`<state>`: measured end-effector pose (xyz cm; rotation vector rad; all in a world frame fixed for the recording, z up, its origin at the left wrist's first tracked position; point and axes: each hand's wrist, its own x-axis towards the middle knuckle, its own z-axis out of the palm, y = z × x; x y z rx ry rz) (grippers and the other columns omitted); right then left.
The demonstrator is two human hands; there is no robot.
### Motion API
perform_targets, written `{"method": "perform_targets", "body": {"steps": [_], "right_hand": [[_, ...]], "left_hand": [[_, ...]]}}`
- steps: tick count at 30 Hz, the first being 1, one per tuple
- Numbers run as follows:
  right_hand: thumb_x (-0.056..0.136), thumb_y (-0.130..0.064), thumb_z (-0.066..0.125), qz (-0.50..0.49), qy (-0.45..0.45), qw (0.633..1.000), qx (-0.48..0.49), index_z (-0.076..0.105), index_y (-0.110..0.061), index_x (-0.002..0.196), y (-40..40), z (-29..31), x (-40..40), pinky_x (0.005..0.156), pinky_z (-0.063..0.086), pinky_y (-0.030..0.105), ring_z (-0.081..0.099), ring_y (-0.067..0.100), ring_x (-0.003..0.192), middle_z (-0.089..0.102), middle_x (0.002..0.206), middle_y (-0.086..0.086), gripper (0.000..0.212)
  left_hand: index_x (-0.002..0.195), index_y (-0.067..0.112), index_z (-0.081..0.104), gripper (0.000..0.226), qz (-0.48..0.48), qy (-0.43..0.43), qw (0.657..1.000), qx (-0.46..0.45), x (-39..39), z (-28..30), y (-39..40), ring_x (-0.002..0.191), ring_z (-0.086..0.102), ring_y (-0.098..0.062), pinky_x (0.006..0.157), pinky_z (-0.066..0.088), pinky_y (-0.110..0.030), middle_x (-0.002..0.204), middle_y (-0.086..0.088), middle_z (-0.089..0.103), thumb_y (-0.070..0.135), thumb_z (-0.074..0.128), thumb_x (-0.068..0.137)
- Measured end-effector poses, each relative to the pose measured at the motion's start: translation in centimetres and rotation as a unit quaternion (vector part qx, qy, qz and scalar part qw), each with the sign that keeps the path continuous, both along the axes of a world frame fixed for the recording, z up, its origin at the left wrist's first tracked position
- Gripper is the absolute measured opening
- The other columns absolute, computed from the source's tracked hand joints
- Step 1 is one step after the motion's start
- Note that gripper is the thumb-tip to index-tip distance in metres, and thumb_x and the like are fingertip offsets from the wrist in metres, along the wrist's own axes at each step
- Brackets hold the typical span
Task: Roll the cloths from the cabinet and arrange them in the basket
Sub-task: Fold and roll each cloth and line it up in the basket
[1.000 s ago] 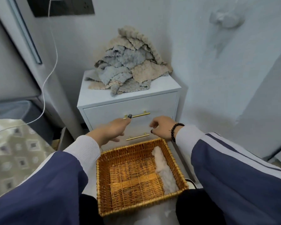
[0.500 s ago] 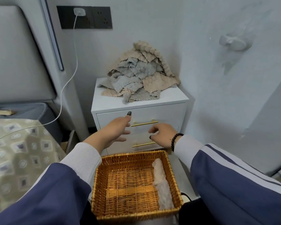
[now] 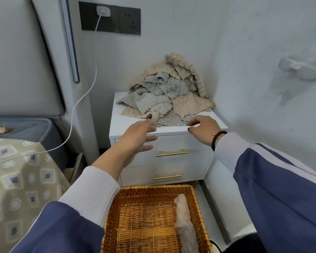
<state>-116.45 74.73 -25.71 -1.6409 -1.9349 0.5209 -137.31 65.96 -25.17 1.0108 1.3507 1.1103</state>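
A padded grey headboard (image 3: 22, 57) fills the upper left of the frame, and below it lies a bed with a beige quilt printed in small squares (image 3: 16, 179). At centre stands a small white two-drawer cabinet (image 3: 164, 161), smooth and boxy, each drawer carrying a slim brass bar handle (image 3: 171, 153). On its flat top, towards the back corner against the wall, sits a loose heap of waffle-textured cloths in beige and grey-blue with scalloped edges (image 3: 168, 94), piled into a rough cone.

In the lower middle of the frame is a square honey-coloured woven wicker basket (image 3: 113, 216), its rim braided and its floor an open lattice. A single rolled fluffy cream cloth (image 3: 185, 221) lies inside along the right wall.

Both arms wear navy sleeves with ribbed white cuffs. The left hand (image 3: 135, 141) reaches out in front of the cabinet's top edge, fingers spread apart and holding nothing, its dark-polished forefinger tip at the front fringe of the heap. The right hand (image 3: 202, 129), with a black bead bracelet (image 3: 217, 138) at the wrist, hovers at the front right edge of the heap, fingers loosely curled, gripping nothing.

A white cable (image 3: 84, 94) hangs from a black wall socket panel (image 3: 128, 19) in the upper middle.
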Motion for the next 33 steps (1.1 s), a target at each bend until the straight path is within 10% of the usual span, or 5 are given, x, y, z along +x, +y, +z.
{"method": "perform_targets", "body": {"steps": [12, 19, 28, 33], "right_hand": [[0.088, -0.004, 0.052, -0.029, -0.076, 0.992, 0.095, 0.061, -0.011, 0.116, 11.5, 6.6, -7.2, 0.082, 0.044, 0.028, 0.052, 0.027, 0.119, 0.047, 0.141, 0.01, 0.031], [0.09, -0.016, 0.052, -0.042, -0.242, 0.966, 0.081, 0.061, 0.0, 0.123, 15.2, 9.0, -10.0, 0.095, 0.051, 0.046, 0.057, 0.037, 0.116, 0.058, 0.129, 0.02, 0.038], [0.089, -0.027, 0.058, -0.071, -0.356, 0.929, 0.07, 0.038, -0.008, 0.142, 19.6, 9.0, -10.2, 0.118, 0.007, 0.052, -0.006, 0.033, 0.148, -0.004, 0.161, 0.011, 0.06], [0.09, -0.03, 0.056, -0.075, -0.326, 0.94, 0.063, 0.034, 0.0, 0.141, 19.2, 8.0, -10.2, 0.111, 0.027, 0.05, 0.021, 0.034, 0.141, 0.024, 0.15, 0.017, 0.063]], "left_hand": [[0.109, 0.019, 0.063, 0.027, 0.025, -0.159, 0.987, 0.019, 0.0, 2.1, 2.9, 0.1, 0.07, -0.02, 0.086, 0.058, -0.04, 0.114, -0.003, 0.069, 0.037, 0.044, 0.102], [0.115, 0.016, 0.062, 0.029, 0.023, -0.222, 0.975, 0.003, 0.4, 3.1, 3.2, 0.101, 0.071, -0.022, 0.082, 0.059, -0.037, 0.114, -0.005, 0.07, 0.035, 0.044, 0.102], [0.113, 0.013, 0.063, 0.035, 0.035, -0.264, 0.964, -0.022, -0.8, 2.7, 4.2, 0.096, 0.073, -0.025, 0.076, 0.06, -0.036, 0.11, -0.008, 0.073, 0.039, 0.042, 0.104], [0.113, 0.013, 0.063, 0.037, 0.037, -0.261, 0.964, -0.029, -1.2, 2.5, 4.3, 0.096, 0.074, -0.025, 0.072, 0.059, -0.034, 0.11, -0.009, 0.074, 0.041, 0.04, 0.104]]}}
